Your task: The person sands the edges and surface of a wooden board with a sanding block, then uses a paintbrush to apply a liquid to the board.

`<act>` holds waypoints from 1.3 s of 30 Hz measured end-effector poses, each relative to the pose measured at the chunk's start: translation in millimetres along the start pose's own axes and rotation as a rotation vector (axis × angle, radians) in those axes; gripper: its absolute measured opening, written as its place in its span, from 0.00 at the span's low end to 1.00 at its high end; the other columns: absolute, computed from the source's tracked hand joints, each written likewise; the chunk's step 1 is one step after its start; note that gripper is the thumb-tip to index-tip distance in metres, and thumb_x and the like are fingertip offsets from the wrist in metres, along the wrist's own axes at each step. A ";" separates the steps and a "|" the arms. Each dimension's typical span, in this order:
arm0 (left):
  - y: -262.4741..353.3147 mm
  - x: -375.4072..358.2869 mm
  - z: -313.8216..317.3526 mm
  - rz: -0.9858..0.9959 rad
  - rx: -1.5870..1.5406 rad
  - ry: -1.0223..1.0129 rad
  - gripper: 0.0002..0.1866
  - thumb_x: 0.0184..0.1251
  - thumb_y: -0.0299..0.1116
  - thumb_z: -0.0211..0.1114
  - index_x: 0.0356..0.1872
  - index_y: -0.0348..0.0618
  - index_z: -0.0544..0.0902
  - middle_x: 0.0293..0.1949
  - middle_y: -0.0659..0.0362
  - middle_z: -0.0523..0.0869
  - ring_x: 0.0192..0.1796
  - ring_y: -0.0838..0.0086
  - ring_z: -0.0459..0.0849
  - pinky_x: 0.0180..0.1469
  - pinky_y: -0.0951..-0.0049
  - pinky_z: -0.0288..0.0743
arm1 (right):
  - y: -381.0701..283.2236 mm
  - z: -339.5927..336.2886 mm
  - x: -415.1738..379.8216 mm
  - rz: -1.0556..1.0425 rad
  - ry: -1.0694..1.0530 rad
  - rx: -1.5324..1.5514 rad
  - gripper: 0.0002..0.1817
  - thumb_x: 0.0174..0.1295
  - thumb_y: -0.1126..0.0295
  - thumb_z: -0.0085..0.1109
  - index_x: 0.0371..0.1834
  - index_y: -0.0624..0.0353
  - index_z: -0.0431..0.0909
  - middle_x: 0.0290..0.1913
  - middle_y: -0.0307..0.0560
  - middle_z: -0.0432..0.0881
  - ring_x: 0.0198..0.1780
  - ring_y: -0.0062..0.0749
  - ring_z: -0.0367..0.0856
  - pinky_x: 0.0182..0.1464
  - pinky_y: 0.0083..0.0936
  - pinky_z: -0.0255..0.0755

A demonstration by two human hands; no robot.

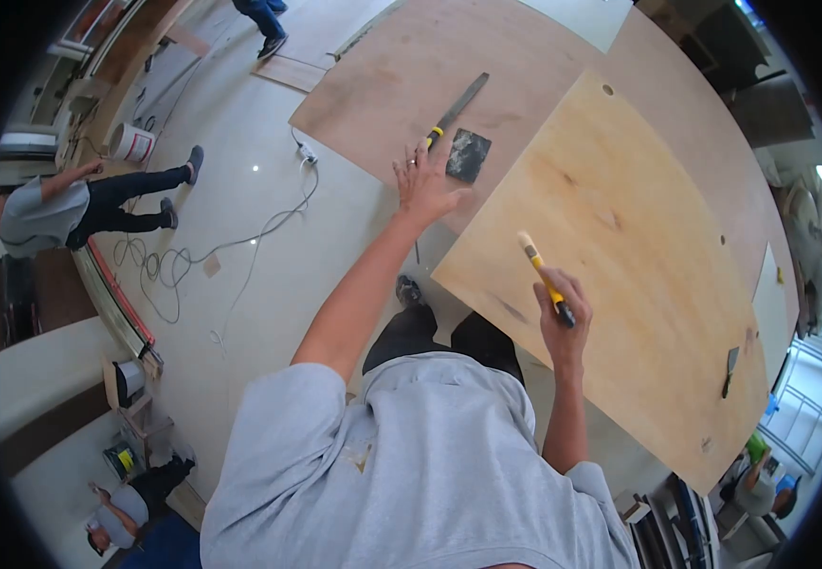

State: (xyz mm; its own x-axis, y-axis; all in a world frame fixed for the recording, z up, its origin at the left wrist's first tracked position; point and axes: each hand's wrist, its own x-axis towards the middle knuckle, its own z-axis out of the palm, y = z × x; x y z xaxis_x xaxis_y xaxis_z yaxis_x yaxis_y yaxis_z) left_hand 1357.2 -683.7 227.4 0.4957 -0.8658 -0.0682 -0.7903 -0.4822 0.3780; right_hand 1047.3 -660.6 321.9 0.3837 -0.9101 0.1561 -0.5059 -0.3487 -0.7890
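My right hand (564,308) is wrapped round the handle of a yellow and black brush (538,264), its pale bristles pointing up and away from me over the light plywood sheet (620,228). My left hand (423,190) has its fingers spread and holds nothing that I can see. Its fingertips are close to the yellow and black handle of a long file (458,109). A dark, worn square pad (468,156) lies just right of that hand on the pinkish board (373,104).
A scraper (730,372) lies on the plywood at the right. Cables and a power strip (308,153) lie on the floor at the left. One person (60,204) stands at the left; others are at the top, lower left and lower right.
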 end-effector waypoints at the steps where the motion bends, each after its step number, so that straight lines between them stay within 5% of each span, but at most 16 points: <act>1: 8.4 14.2 6.5 -0.060 0.025 -0.028 0.58 0.57 0.67 0.75 0.85 0.56 0.59 0.84 0.41 0.56 0.85 0.42 0.53 0.83 0.38 0.49 | -3.7 4.0 1.5 0.002 -0.001 0.006 0.14 0.66 0.78 0.73 0.54 0.59 0.89 0.53 0.52 0.88 0.50 0.36 0.88 0.52 0.29 0.79; 4: 20.7 51.8 45.2 -0.095 -0.038 0.054 0.60 0.57 0.72 0.70 0.85 0.47 0.58 0.82 0.40 0.60 0.84 0.40 0.54 0.81 0.32 0.50 | -9.5 17.7 22.6 0.033 -0.005 -0.035 0.16 0.65 0.81 0.72 0.56 0.59 0.89 0.55 0.51 0.87 0.54 0.38 0.87 0.56 0.30 0.79; 5: 33.5 52.3 71.3 -0.125 -0.160 0.241 0.58 0.60 0.73 0.66 0.83 0.43 0.62 0.79 0.38 0.65 0.81 0.41 0.60 0.80 0.32 0.52 | -1.5 20.9 31.2 -0.011 0.000 -0.030 0.17 0.65 0.83 0.71 0.56 0.60 0.89 0.56 0.52 0.87 0.56 0.39 0.86 0.57 0.30 0.79; 8: 25.8 101.8 98.3 -0.321 -0.056 0.103 0.30 0.72 0.40 0.64 0.73 0.41 0.75 0.71 0.46 0.78 0.72 0.43 0.74 0.75 0.33 0.62 | 41.5 48.0 69.0 -0.059 -0.069 0.047 0.15 0.68 0.84 0.66 0.57 0.64 0.87 0.57 0.53 0.85 0.59 0.38 0.84 0.58 0.33 0.79; 10: 6.3 116.5 96.9 -0.257 -0.010 0.097 0.53 0.52 0.38 0.79 0.81 0.42 0.63 0.67 0.42 0.75 0.70 0.48 0.73 0.67 0.43 0.65 | 38.9 60.8 102.6 -0.087 -0.161 -0.002 0.13 0.72 0.81 0.65 0.57 0.66 0.87 0.57 0.52 0.85 0.58 0.38 0.84 0.57 0.34 0.80; 14: 1.2 103.5 65.3 -0.149 -0.024 0.012 0.53 0.52 0.35 0.77 0.82 0.41 0.61 0.66 0.42 0.74 0.66 0.48 0.76 0.61 0.50 0.68 | 14.6 49.6 109.8 -0.108 -0.217 -0.015 0.12 0.74 0.77 0.64 0.57 0.67 0.86 0.56 0.51 0.85 0.57 0.37 0.83 0.56 0.33 0.80; 17: -6.1 101.3 40.5 -0.205 -0.051 -0.197 0.53 0.52 0.35 0.76 0.82 0.38 0.59 0.70 0.41 0.73 0.70 0.46 0.75 0.63 0.44 0.70 | 13.7 63.8 115.5 -0.065 -0.209 0.073 0.13 0.76 0.74 0.63 0.59 0.67 0.85 0.55 0.50 0.85 0.52 0.33 0.85 0.53 0.31 0.82; 20: -14.9 102.5 30.1 -0.143 -0.120 -0.107 0.44 0.53 0.40 0.76 0.74 0.39 0.73 0.63 0.39 0.82 0.65 0.45 0.81 0.60 0.40 0.75 | 5.2 68.1 111.8 0.238 -0.195 0.273 0.13 0.78 0.71 0.62 0.59 0.67 0.83 0.51 0.48 0.86 0.46 0.29 0.87 0.48 0.29 0.83; 21: -43.7 119.8 39.3 -0.130 -0.334 -0.263 0.28 0.54 0.38 0.72 0.58 0.41 0.86 0.55 0.42 0.89 0.59 0.48 0.88 0.59 0.43 0.81 | -0.3 81.4 119.6 0.311 -0.191 0.304 0.14 0.79 0.69 0.62 0.59 0.67 0.82 0.48 0.47 0.86 0.44 0.27 0.87 0.45 0.27 0.83; 25: -100.7 165.9 -13.0 -0.088 -0.563 -0.336 0.26 0.50 0.39 0.74 0.52 0.40 0.88 0.47 0.42 0.91 0.52 0.49 0.90 0.55 0.55 0.82 | -36.5 147.7 136.8 0.425 -0.026 0.585 0.12 0.77 0.68 0.65 0.51 0.67 0.86 0.42 0.43 0.88 0.40 0.25 0.87 0.46 0.25 0.81; 27: -144.4 205.9 -6.3 0.082 -0.659 -0.501 0.31 0.49 0.43 0.75 0.54 0.34 0.85 0.43 0.42 0.91 0.48 0.50 0.89 0.54 0.57 0.81 | -84.9 181.3 162.7 0.564 -0.061 0.582 0.14 0.73 0.67 0.69 0.52 0.69 0.86 0.38 0.48 0.89 0.36 0.28 0.90 0.45 0.25 0.83; 29: -173.3 215.0 -14.3 0.199 -0.524 -0.343 0.25 0.54 0.41 0.74 0.50 0.36 0.84 0.38 0.48 0.90 0.41 0.59 0.89 0.46 0.62 0.81 | -97.4 227.6 169.3 0.623 -0.025 0.669 0.17 0.73 0.67 0.69 0.54 0.72 0.84 0.41 0.55 0.89 0.36 0.34 0.92 0.45 0.28 0.87; 32: -229.2 241.0 -23.7 0.333 -0.598 -0.304 0.26 0.61 0.30 0.60 0.64 0.46 0.73 0.39 0.51 0.84 0.42 0.69 0.85 0.46 0.64 0.82 | -99.1 277.3 166.9 0.692 0.091 0.863 0.17 0.71 0.68 0.69 0.53 0.73 0.84 0.41 0.55 0.90 0.36 0.35 0.92 0.44 0.28 0.89; 35: -212.5 238.9 -75.1 -0.033 -0.794 -0.538 0.24 0.63 0.29 0.61 0.62 0.45 0.74 0.26 0.61 0.80 0.21 0.76 0.77 0.21 0.72 0.69 | -79.7 270.0 157.0 0.723 0.285 0.748 0.16 0.69 0.71 0.70 0.52 0.74 0.85 0.36 0.56 0.90 0.32 0.36 0.92 0.40 0.32 0.90; 39: -209.5 243.7 -79.8 -0.009 -0.901 -0.628 0.23 0.63 0.28 0.62 0.61 0.43 0.74 0.24 0.63 0.79 0.20 0.78 0.76 0.19 0.73 0.67 | -90.3 233.3 136.0 0.681 0.431 0.467 0.14 0.69 0.70 0.71 0.48 0.72 0.87 0.33 0.51 0.90 0.32 0.29 0.91 0.39 0.24 0.86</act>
State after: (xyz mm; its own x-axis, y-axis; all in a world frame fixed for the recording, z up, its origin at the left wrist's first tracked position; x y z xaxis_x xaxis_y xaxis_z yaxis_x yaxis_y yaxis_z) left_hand 1672.2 -783.0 205.3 0.0265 -0.8998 -0.4356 -0.1081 -0.4358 0.8936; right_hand 1325.4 -700.7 275.7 -0.2490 -0.9225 -0.2948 -0.1183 0.3311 -0.9361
